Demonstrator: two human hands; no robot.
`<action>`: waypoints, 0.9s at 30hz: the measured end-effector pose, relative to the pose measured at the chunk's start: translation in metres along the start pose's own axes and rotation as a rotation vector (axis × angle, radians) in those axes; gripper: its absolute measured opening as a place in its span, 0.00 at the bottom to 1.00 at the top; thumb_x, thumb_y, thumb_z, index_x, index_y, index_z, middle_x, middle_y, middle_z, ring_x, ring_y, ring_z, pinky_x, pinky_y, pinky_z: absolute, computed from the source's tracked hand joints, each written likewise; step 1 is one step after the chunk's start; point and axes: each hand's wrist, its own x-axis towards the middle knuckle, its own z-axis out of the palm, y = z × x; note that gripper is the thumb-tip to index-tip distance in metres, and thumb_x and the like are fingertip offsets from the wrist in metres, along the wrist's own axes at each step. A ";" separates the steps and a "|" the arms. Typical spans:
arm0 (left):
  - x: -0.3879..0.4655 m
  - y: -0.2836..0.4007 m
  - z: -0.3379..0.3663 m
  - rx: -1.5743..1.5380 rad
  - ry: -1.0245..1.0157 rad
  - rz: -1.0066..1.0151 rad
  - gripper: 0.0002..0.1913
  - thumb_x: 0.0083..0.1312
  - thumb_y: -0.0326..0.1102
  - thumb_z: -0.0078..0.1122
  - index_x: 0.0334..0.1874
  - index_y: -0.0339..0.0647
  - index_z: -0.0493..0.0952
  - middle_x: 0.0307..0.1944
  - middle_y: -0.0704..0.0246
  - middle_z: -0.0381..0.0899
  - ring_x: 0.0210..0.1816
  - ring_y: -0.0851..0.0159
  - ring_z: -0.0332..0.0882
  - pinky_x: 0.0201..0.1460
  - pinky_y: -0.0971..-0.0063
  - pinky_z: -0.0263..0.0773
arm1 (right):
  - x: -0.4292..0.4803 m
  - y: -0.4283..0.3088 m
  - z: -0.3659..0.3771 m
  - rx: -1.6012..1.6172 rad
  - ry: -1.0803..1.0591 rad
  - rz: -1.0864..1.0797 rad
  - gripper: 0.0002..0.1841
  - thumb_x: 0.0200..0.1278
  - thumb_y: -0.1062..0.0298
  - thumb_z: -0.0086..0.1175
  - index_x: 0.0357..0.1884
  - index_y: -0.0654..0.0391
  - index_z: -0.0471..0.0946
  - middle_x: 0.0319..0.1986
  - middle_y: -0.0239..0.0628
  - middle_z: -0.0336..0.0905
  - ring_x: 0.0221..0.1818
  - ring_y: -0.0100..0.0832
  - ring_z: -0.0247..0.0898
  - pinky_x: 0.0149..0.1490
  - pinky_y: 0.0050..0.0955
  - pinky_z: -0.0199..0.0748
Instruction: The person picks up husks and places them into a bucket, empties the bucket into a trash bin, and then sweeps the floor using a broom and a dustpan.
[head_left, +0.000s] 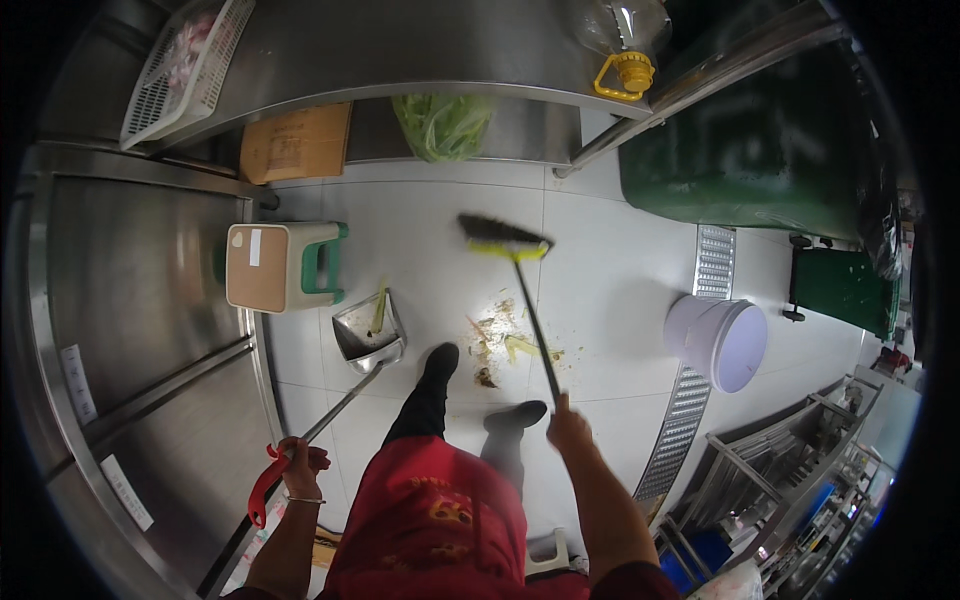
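Observation:
My left hand (298, 463) grips the upper end of a long-handled metal dustpan (369, 330), whose pan rests on the tiled floor to the left of my feet. A pale green vegetable strip (380, 306) lies in the pan and sticks out past its edge. In my right hand (571, 427) is the dark shaft of a broom (508, 240). Its black bristles and yellow-green head look slightly blurred, out beyond the debris. Between dustpan and broom shaft, brown scraps (486, 360) and a pale leafy strip (521, 346) are scattered over the floor.
A step stool (259, 268) stands left, beside steel cabinets (150, 255). Ahead, a steel table (420, 45) has a cardboard box (296, 142) and a bag of greens (442, 124) beneath it. Right are a lidded bucket (712, 337), a drain grate (673, 427) and a green wheeled bin (750, 150).

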 end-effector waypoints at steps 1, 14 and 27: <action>0.001 0.000 -0.001 0.006 -0.010 0.005 0.08 0.60 0.37 0.48 0.38 0.44 0.63 0.17 0.64 0.73 0.13 0.69 0.69 0.16 0.79 0.66 | -0.022 0.013 0.011 -0.083 -0.056 0.000 0.29 0.54 0.65 0.42 0.58 0.62 0.47 0.30 0.54 0.73 0.33 0.51 0.71 0.39 0.45 0.68; 0.002 -0.001 0.011 0.011 -0.029 0.044 0.09 0.61 0.40 0.47 0.37 0.46 0.62 0.13 0.65 0.69 0.10 0.68 0.64 0.13 0.77 0.63 | -0.153 0.119 0.022 0.881 0.037 0.442 0.23 0.53 0.64 0.49 0.53 0.54 0.63 0.10 0.34 0.65 0.10 0.24 0.61 0.14 0.26 0.61; -0.012 -0.001 0.018 -0.015 0.057 -0.050 0.10 0.58 0.49 0.51 0.35 0.56 0.65 0.16 0.69 0.73 0.17 0.69 0.69 0.16 0.81 0.64 | 0.047 0.260 0.015 0.832 0.108 0.564 0.08 0.54 0.66 0.45 0.24 0.60 0.67 0.12 0.43 0.68 0.09 0.34 0.64 0.14 0.30 0.64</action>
